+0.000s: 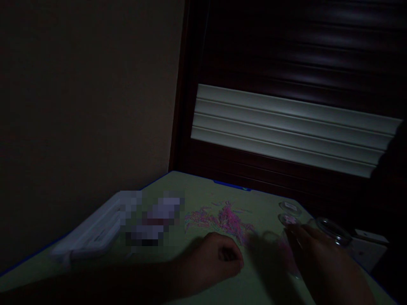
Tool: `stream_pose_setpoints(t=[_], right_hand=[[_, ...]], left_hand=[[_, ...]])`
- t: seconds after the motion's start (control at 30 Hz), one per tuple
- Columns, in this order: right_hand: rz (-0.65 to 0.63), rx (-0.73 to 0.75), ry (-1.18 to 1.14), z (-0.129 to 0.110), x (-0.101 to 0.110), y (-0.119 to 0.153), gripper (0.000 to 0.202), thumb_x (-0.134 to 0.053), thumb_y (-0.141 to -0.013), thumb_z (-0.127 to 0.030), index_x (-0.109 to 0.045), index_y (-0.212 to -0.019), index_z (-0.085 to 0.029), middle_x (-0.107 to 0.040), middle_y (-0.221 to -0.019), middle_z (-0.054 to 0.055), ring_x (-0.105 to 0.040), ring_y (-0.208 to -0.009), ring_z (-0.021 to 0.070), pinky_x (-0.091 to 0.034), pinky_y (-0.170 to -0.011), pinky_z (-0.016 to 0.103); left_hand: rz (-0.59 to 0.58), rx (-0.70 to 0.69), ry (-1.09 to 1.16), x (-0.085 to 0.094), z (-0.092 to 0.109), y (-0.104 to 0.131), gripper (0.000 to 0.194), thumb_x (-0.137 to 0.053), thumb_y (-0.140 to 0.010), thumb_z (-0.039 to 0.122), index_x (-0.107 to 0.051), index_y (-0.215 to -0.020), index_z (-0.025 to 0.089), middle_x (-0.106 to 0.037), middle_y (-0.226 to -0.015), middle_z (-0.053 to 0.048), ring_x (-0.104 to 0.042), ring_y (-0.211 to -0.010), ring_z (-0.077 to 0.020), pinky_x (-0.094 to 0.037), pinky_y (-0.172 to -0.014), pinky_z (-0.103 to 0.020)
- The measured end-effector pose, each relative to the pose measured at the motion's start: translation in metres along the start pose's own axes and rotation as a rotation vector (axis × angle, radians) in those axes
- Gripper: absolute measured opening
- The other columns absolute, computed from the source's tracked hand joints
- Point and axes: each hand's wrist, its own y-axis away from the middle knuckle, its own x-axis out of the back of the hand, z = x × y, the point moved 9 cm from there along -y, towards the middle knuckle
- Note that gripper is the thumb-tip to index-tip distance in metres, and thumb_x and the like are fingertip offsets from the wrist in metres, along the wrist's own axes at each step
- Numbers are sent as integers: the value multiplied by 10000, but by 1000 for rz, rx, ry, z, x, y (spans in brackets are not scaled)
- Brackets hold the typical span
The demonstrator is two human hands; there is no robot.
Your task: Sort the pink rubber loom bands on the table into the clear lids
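A loose heap of thin pink and multicoloured pieces [230,220] lies on the pale green table [254,271]. In front of the heap my left hand [211,262] rests on the tabletop with its fingers curled together; whatever they might hold is hidden. My right hand [321,254] reaches over clear round containers at the right, its fingertips close to a small one [288,219] with pinkish contents. Pink contents also show in a clear container [288,258] partly under that hand. Dim light hides what the right fingers touch.
A white tray [85,237] and a pixelated object [155,220] lie at the left. A clear lid [290,207] is near the right edge, beside a larger clear round container [333,231] and a white box [369,250]. Wall and slatted panel stand behind.
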Motion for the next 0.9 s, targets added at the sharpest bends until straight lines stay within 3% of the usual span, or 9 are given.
stream_pose_setpoints(t=[0.13, 0.23, 0.4, 0.7, 0.8, 0.9], right_hand=[[32, 142, -148, -22, 2, -2, 229, -392, -810, -159, -607, -786, -235, -642, -818, 73, -602, -637, 208, -446, -550, 322], [-39, 240, -289, -43, -6, -2, 209, -408, -826, -150, -597, -776, -225, -609, -719, 34, -583, -637, 170, -411, -543, 262], [-173, 405, -326, -72, -24, 4, 189, -537, -679, -23, -587, -710, -202, -591, -667, 4, -541, -586, 136, -357, -510, 218], [-166, 402, -352, -67, -27, 3, 206, -513, -690, -27, -594, -721, -214, -605, -682, 9, -558, -602, 143, -372, -527, 219], [-173, 420, -321, -67, -31, 4, 200, -509, -694, -33, -594, -723, -212, -607, -687, 11, -559, -598, 145, -369, -514, 221], [-176, 430, -299, -67, -36, 5, 181, -509, -718, -53, -597, -736, -210, -611, -691, 14, -562, -603, 147, -369, -513, 222]], left_hand=[[-18, 6, 49, -2, 2, 0, 154, -575, -736, 272, -658, -784, 152, -626, -706, -2, -552, -662, -122, -407, -593, -200], [-25, 6, 70, -3, 4, 0, 152, -572, -734, 263, -659, -784, 149, -623, -700, -3, -553, -663, -124, -407, -594, -200], [-13, -11, 8, 1, 3, 0, 165, -584, -729, 283, -659, -785, 147, -621, -696, -1, -555, -667, -125, -401, -583, -193], [-49, 38, -77, 3, -8, 1, 227, -573, -735, 342, -658, -836, 158, -634, -740, -14, -573, -705, -146, -413, -582, -201], [-67, 10, -152, 6, 1, 3, 211, -539, -754, 314, -652, -843, 160, -634, -745, -11, -573, -690, -137, -408, -570, -193], [-73, -83, -368, 17, 19, 4, 181, -497, -766, 247, -649, -819, 166, -623, -712, -3, -557, -635, -119, -378, -542, -185]])
